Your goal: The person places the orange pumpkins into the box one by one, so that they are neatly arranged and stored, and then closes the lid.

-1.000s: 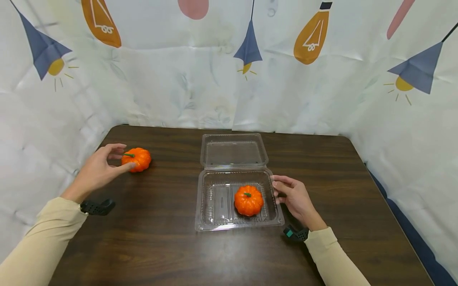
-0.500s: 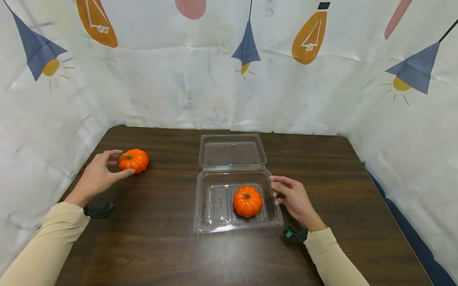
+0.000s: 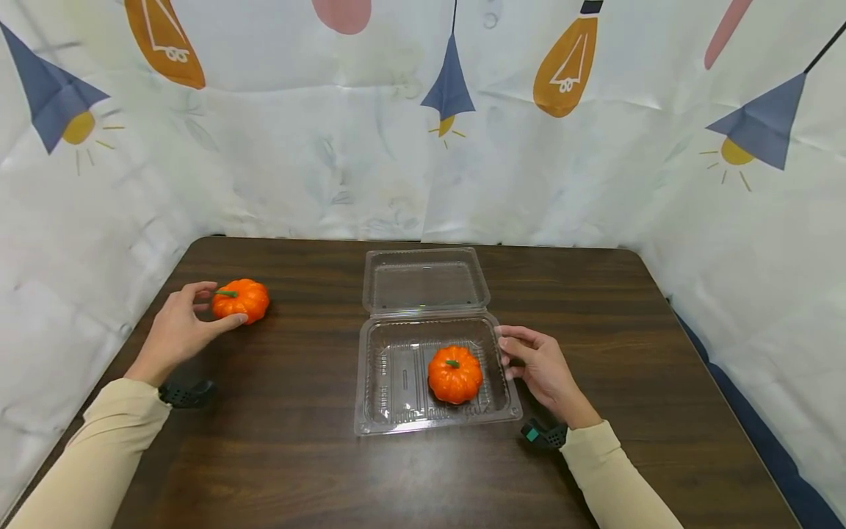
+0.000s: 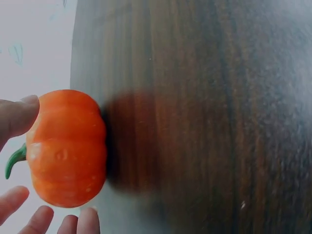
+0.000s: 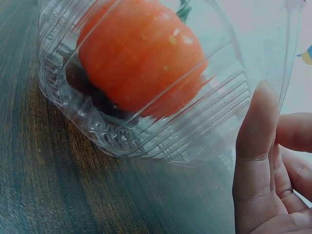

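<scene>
Up close, left fingers (image 4: pixel 22 114) cup the loose pumpkin (image 4: pixel 66 146); right fingers (image 5: pixel 256 141) touch the clamshell (image 5: pixel 161 131).

This looks like a staged recording booth, not a lived-in room. A dark wooden table (image 3: pixel 297 455) with rounded far corners stands boxed in by a creased white sheet (image 3: pixel 317 162), hung as a backdrop along the table's far edge and both side edges. The sheet is printed with orange light bulbs (image 3: pixel 560 70), blue lampshades (image 3: pixel 449 88) and pink shapes. Its folds and wrinkles show it is draped cloth or plastic, not a wall. Black bands (image 3: pixel 543 435) sit at the person's wrists below beige sleeves (image 3: pixel 615 477).
</scene>
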Demonstrator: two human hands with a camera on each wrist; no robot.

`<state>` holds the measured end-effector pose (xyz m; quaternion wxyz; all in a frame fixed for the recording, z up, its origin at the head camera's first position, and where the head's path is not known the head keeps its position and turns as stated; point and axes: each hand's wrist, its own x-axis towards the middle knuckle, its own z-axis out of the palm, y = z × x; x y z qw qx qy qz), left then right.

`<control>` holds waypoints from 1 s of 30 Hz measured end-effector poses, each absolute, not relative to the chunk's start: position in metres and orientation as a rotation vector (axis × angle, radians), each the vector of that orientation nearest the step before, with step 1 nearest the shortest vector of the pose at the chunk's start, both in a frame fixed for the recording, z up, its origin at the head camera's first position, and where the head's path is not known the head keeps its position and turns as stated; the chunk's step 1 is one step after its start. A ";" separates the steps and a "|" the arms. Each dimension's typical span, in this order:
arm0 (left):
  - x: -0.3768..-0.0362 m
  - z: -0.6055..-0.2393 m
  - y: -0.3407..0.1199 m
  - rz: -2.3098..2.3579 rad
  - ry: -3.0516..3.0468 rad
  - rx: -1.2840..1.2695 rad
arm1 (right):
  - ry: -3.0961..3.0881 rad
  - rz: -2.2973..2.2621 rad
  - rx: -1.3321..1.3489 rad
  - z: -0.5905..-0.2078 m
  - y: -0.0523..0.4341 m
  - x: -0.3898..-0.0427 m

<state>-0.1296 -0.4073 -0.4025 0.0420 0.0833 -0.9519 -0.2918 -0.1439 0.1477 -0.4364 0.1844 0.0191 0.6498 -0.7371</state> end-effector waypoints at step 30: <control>-0.132 -0.407 -0.407 -0.971 -2.891 0.299 | 1.846 -2.075 0.064 -0.434 0.147 -0.144</control>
